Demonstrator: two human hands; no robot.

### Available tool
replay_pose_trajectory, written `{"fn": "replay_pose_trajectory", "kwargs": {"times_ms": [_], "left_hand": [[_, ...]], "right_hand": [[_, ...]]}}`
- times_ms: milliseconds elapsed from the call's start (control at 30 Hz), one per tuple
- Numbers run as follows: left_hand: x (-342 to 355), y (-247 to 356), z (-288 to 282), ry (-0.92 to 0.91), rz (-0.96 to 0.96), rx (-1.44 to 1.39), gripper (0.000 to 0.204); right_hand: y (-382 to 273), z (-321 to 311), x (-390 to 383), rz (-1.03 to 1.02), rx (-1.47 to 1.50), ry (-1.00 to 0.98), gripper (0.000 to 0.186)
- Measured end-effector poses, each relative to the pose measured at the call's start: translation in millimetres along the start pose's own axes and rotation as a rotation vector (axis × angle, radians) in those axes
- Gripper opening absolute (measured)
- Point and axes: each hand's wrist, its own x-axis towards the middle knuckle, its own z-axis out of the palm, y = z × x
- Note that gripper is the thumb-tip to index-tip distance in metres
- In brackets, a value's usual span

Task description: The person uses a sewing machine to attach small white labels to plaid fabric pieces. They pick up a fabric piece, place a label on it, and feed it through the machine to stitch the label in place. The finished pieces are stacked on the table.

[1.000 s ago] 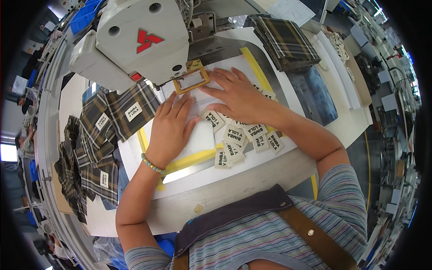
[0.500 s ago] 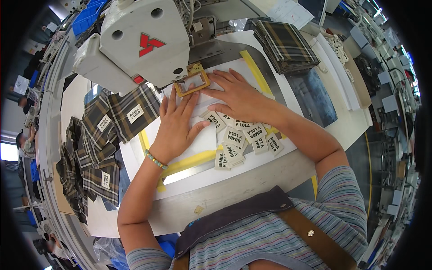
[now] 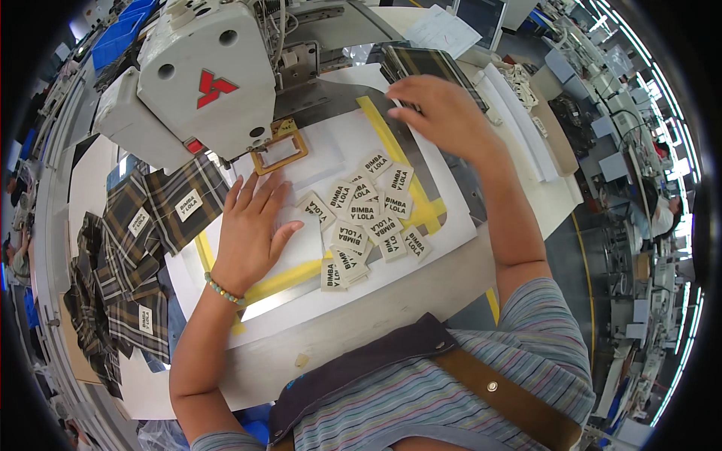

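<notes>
My left hand (image 3: 252, 233) lies spread on a white sheet, fingertips just below the yellowish rectangular clamp frame (image 3: 297, 143) under the white machine head (image 3: 195, 52). My right hand (image 3: 436, 113) is raised over the near end of a stack of dark plaid fabric (image 3: 432, 64), fingers apart and slightly curved; whether it touches the stack I cannot tell. Between my arms lie several small printed cream labels (image 3: 362, 213), scattered on the yellow-taped white work area (image 3: 380, 124). Left of them are plaid fabric pieces (image 3: 165, 233), some with labels on them.
Papers (image 3: 444, 30) and a screen (image 3: 477, 21) are at the back. A long white strip (image 3: 515, 128) runs along the table's right side. Blue bins (image 3: 124, 30) stand at upper left. Other people appear at both rims, among rows of workstations.
My right hand has moved from beside the clamp frame up and right to the plaid stack, uncovering more labels. My left hand has slid slightly back from the frame. The view has shifted.
</notes>
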Motion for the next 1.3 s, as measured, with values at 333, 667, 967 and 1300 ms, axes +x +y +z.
{"fn": "replay_pose_trajectory", "kwargs": {"times_ms": [333, 667, 967, 1300], "left_hand": [[1.8, 21.8, 3.5, -0.122, 0.124, -0.439, 0.061], [2.5, 25.0, -7.4, -0.005, 0.153, -0.494, 0.051], [18.2, 33.3, -30.6, 0.103, 0.216, -0.428, 0.044], [68.5, 32.7, 19.7, 0.335, 0.217, 0.009, 0.042]], "right_hand": [[60.2, 17.7, -27.5, 0.164, -0.155, 0.096, 0.025], [81.0, 4.9, -20.7, 0.342, 0.181, 0.104, 0.015], [44.6, -11.2, 13.3, 0.074, 0.017, 0.355, 0.015], [-49.3, 77.1, -0.6, -0.419, -0.076, 0.214, 0.003]]}}
